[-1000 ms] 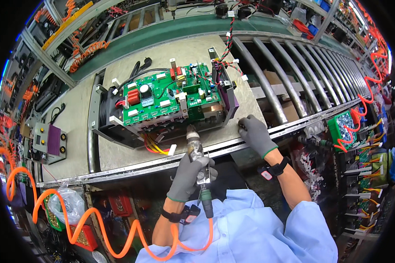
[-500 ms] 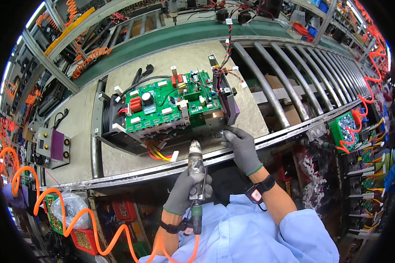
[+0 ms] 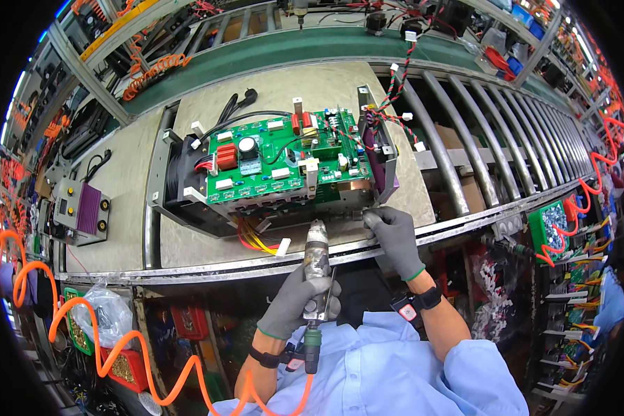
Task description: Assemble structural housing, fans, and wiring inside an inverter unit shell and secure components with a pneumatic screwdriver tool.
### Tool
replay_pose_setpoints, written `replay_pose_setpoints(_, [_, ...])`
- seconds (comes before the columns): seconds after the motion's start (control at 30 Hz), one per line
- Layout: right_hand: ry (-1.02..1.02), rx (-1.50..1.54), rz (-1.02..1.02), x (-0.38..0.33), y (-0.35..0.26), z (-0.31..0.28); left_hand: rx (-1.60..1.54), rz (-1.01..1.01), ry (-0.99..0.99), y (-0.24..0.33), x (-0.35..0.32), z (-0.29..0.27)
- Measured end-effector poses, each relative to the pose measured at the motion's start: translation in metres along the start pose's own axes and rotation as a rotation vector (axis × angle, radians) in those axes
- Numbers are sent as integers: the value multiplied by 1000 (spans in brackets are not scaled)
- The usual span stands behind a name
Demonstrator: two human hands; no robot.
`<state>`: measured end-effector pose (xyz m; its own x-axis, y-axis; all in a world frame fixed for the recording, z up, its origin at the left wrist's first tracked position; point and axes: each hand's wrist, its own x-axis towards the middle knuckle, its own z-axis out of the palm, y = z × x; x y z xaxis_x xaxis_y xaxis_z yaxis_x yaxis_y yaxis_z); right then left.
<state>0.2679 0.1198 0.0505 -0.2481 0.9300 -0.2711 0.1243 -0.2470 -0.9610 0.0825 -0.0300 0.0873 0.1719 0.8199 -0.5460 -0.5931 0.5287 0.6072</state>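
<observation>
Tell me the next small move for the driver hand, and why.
Probably ease the pneumatic screwdriver forward to the spot the right hand is pinching at the front edge of the chassis. The left hand holds the tool upright, its tip short of the green circuit board unit, while the right fingers seem to steady something small there.

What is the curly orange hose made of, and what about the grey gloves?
The curly orange hose looks like smooth, glossy plastic: it shines and keeps springy coils. The grey gloves on the left hand and right hand look like matte knitted fabric, perhaps rubber-coated; the coating is too small to tell.
</observation>
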Motion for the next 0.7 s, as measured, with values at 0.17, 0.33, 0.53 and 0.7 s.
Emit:
replay_pose_setpoints(0.17, [85,-193,-60,4,5,0,-29,117,10,2,19,9])
replay_pose_setpoints(0.33, [260,-439,-287,10,24,-3,-70,277,66,-3,59,29])
replay_pose_setpoints(0.53, [345,-510,-636,27,34,-8,-26,385,281,-12,108,51])
replay_pose_setpoints(0.7, [174,-349,-494,29,36,-8,-6,336,313,-8,123,49])
